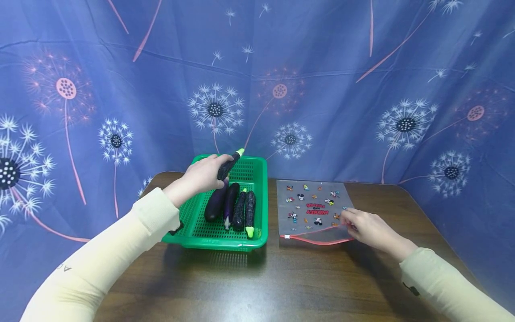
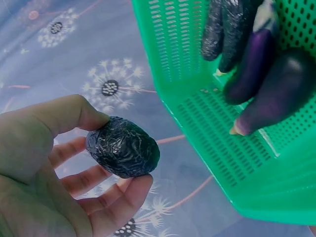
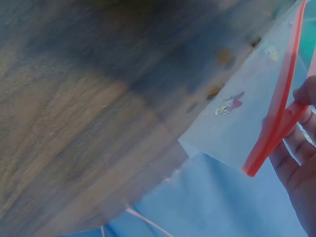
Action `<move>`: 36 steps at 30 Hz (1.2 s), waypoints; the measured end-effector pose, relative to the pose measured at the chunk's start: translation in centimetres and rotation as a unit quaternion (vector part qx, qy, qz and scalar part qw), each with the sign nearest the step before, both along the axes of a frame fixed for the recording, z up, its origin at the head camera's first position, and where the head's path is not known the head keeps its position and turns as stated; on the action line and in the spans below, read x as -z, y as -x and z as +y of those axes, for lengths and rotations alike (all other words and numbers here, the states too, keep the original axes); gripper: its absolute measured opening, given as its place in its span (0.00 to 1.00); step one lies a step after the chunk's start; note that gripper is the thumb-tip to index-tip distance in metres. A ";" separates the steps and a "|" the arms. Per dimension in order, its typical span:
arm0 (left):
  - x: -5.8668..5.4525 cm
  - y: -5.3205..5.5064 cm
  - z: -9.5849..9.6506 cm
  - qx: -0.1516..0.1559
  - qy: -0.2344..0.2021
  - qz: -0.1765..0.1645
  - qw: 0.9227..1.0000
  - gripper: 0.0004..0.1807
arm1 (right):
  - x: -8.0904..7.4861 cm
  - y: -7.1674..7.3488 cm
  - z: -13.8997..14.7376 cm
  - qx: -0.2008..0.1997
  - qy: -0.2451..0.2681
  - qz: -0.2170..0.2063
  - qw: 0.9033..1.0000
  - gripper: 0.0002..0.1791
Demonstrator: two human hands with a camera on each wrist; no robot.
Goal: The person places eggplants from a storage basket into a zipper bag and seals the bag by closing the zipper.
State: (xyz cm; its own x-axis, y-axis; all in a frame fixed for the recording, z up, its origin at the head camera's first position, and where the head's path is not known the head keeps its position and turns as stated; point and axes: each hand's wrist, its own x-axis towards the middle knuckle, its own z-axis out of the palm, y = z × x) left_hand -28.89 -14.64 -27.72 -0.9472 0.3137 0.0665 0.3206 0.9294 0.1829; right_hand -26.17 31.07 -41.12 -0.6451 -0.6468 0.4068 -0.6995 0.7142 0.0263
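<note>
My left hand grips a dark, wrinkled, cucumber-shaped vegetable with a pale green tip, held over the back of a green plastic basket. Seen end-on in the left wrist view, the vegetable sits between thumb and fingertips. Inside the basket lie a thick eggplant, a slimmer eggplant and two similar wrinkled dark vegetables. To the right, my right hand pinches the mouth of a clear zip bag by its red zip strip. The strips part slightly along the opening.
A brown wooden table carries the basket and bag side by side. Its back edge meets a blue curtain with dandelion prints, which also hangs at both sides. A white slider sits at the zip's left end.
</note>
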 end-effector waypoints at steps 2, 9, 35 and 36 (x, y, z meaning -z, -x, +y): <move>-0.1 -0.4 0.2 0.008 0.001 0.008 1.000 0.39 | -0.1 0.1 -0.1 0.002 0.006 0.014 1.000 0.18; 0.1 -1.7 0.7 0.023 -0.006 0.035 0.999 0.41 | -0.6 0.2 -0.6 0.003 0.036 0.048 0.998 0.16; 0.6 -7.1 5.2 0.139 -0.015 0.150 0.979 0.36 | -2.9 0.8 -1.5 0.018 0.090 0.103 0.990 0.14; 0.7 -7.2 5.4 0.145 -0.016 0.153 0.977 0.36 | -3.0 0.8 -1.6 0.018 0.091 0.105 0.990 0.14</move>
